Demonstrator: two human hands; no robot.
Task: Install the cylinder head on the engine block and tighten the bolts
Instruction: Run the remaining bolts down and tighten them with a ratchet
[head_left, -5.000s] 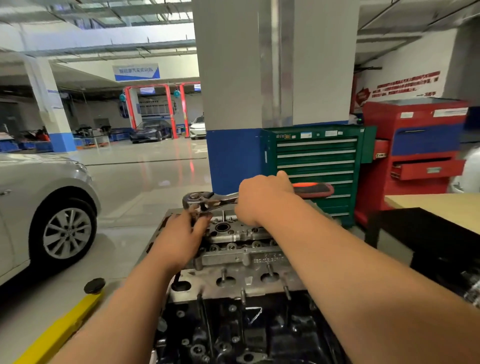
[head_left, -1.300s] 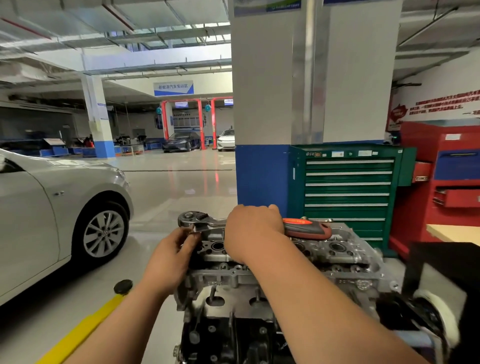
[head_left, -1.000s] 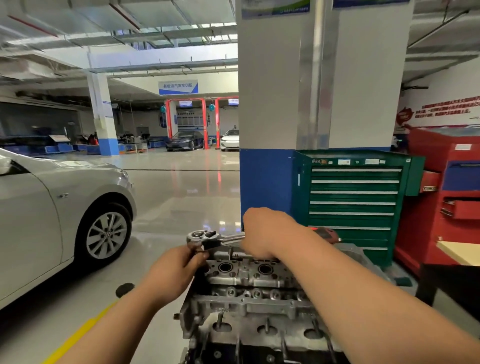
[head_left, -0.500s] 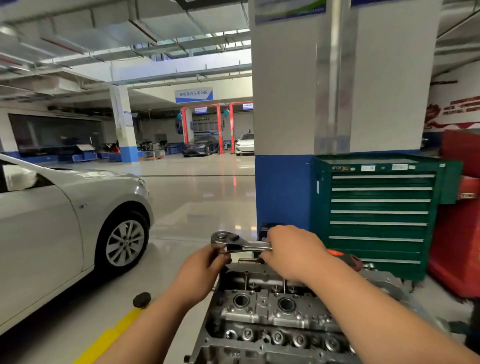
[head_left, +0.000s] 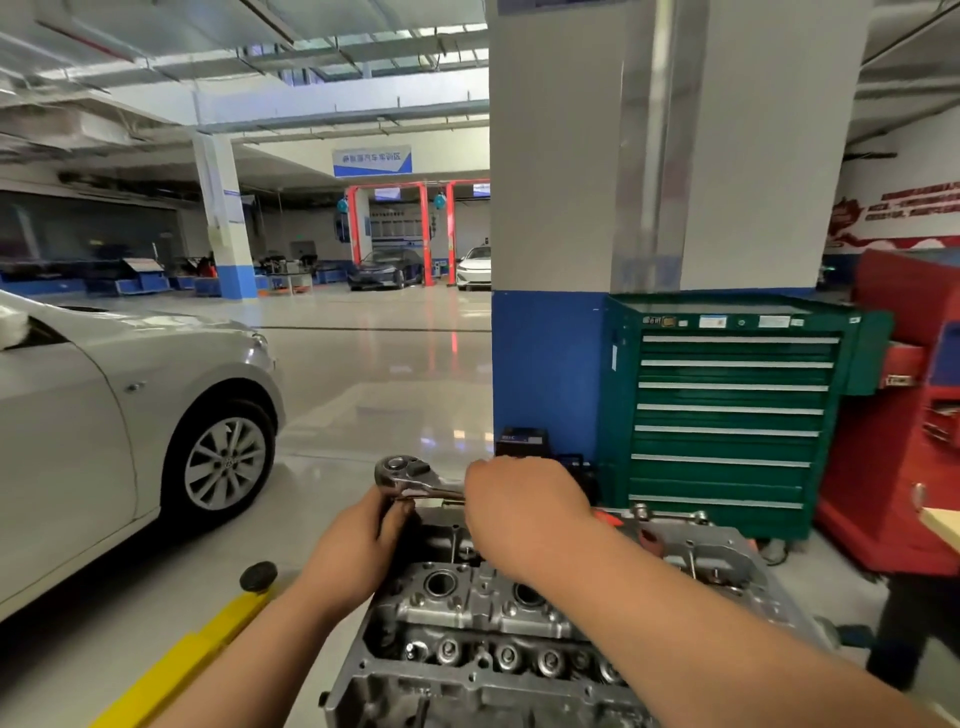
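Observation:
The grey metal cylinder head lies at the bottom centre, with round bores along its top. A chrome ratchet wrench with a red-orange grip stands over the head's far left corner. My right hand grips the wrench handle, hiding most of it. My left hand holds the part just under the ratchet head, fingers curled around it. The bolt and the socket are hidden by my hands.
A silver car stands close on the left. A yellow lift arm with a black pad lies on the floor. A white and blue pillar, a green tool cabinet and a red cabinet stand behind the engine.
The view has tilted up and drifted left, so the engine sits lower in the frame. Both hands stay on the wrench, whose handle has swung slightly.

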